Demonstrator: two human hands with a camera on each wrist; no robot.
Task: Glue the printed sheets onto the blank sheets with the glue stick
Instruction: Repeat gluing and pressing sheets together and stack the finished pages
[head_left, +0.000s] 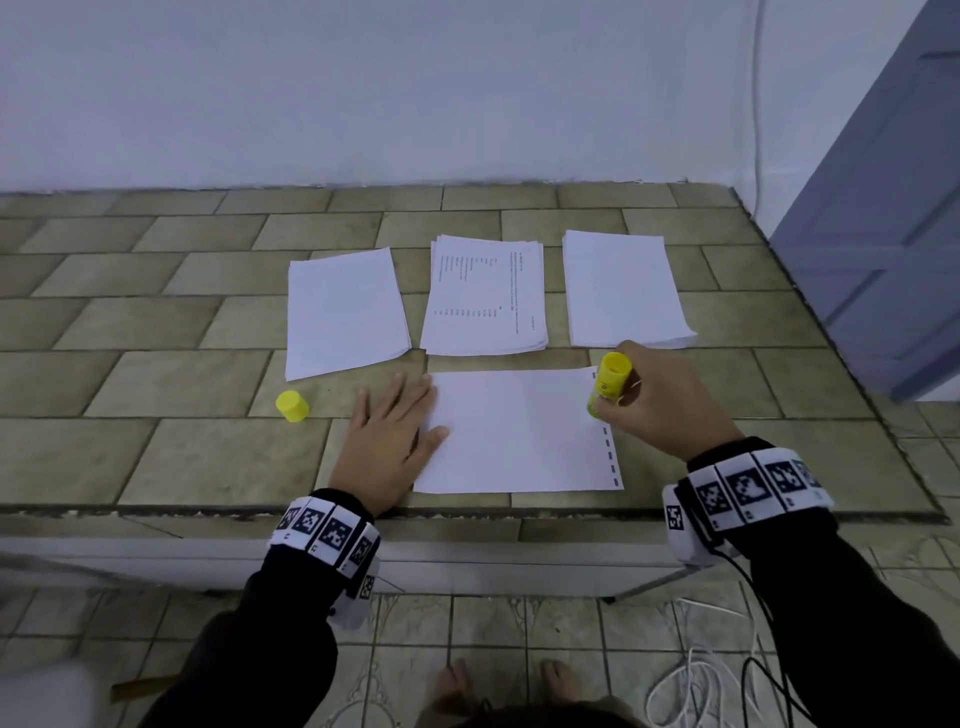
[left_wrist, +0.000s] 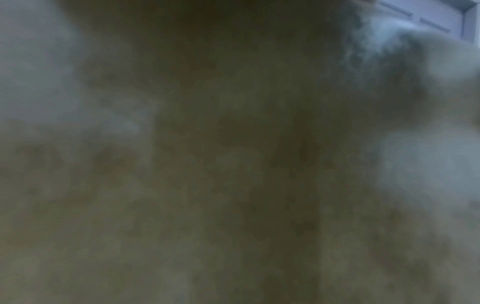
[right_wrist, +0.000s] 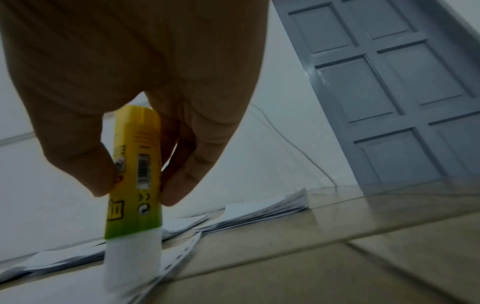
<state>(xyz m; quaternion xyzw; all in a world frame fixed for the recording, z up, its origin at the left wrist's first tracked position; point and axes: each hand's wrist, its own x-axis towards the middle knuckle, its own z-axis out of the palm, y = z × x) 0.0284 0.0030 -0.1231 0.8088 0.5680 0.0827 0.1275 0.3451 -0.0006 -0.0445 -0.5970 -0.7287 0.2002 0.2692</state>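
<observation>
The right hand (head_left: 670, 400) grips the light, stiff glue stick (head_left: 608, 383) at mid-barrel; the flat left hand (head_left: 387, 441) presses the thin, easily creased sheet (head_left: 519, 431).

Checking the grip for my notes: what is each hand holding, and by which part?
The right hand pinches the glue stick around its mid-barrel. The left hand holds nothing, pressing flat on the sheet.

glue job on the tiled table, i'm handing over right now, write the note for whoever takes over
Left hand: flat, pressing the near white sheet's left edge.
Right hand: grips the yellow glue stick, tip down at that sheet's right edge.
Yellow cap: off, left of the sheet.
Behind: blank stack left, printed stack middle, another white stack right.
Done: stick uncapped, sheet laid out.
Left: spread glue, join sheets, repeat.
</observation>
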